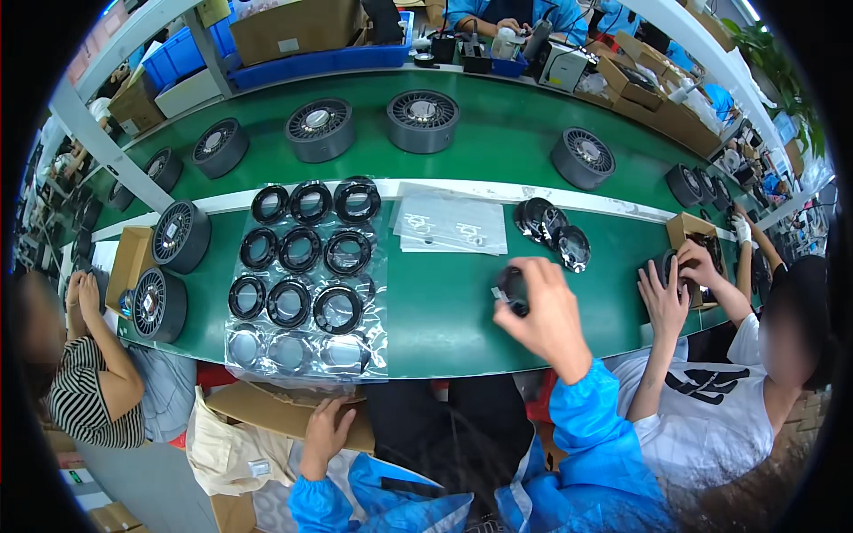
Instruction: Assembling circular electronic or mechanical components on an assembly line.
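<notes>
Right hand (pixel 553 315) forward, fingers (pixel 535 271) curled; left hand (pixel 325 440) low, fingers loosely spread.

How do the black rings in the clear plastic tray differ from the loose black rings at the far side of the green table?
The tray rings sit apart in rows; the loose rings overlap in a cluster. The tray rings number nine; the loose rings are fewer. Both groups are black and round.

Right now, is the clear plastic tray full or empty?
Partly full: the tray holds black rings in three rows; its nearest row shows bare plastic.
</notes>
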Action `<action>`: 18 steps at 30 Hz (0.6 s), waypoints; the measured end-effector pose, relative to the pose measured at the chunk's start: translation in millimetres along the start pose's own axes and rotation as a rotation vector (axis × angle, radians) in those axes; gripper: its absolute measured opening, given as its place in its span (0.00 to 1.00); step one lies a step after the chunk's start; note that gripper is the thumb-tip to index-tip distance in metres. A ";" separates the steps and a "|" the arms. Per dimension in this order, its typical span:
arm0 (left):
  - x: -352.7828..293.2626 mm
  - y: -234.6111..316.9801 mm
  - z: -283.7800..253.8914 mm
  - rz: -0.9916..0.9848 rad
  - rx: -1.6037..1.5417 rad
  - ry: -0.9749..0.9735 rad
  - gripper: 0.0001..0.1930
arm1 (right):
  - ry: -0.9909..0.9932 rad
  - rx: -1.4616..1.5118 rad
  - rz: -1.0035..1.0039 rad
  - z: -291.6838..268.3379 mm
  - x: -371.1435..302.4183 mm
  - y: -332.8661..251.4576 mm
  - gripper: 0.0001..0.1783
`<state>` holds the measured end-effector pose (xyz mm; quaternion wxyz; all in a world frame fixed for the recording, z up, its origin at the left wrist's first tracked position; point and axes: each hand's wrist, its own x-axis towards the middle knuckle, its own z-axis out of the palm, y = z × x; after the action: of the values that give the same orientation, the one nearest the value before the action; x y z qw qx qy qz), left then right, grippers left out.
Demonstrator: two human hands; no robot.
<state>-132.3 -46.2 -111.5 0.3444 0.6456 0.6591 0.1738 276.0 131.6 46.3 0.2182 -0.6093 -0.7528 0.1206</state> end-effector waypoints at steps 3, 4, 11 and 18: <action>-11.3 28.1 -14.1 0.022 0.091 -0.008 0.20 | 0.115 -0.122 0.004 1.1 -11.3 33.5 0.34; -10.8 40.5 -17.1 0.070 0.081 -0.050 0.20 | 0.188 -0.196 -0.070 5.4 -14.0 39.4 0.35; -10.5 117.0 -24.4 0.313 -0.001 -0.109 0.18 | 0.329 -0.209 -0.057 9.8 -31.2 46.8 0.31; -2.7 151.9 -38.7 0.370 -0.135 -0.164 0.15 | 0.299 -0.088 -0.168 18.6 -12.4 51.5 0.20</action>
<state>-47.6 -24.3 18.7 0.4016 0.7431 0.4860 0.2244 313.7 132.9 4.8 0.3101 -0.5641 -0.7649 -0.0228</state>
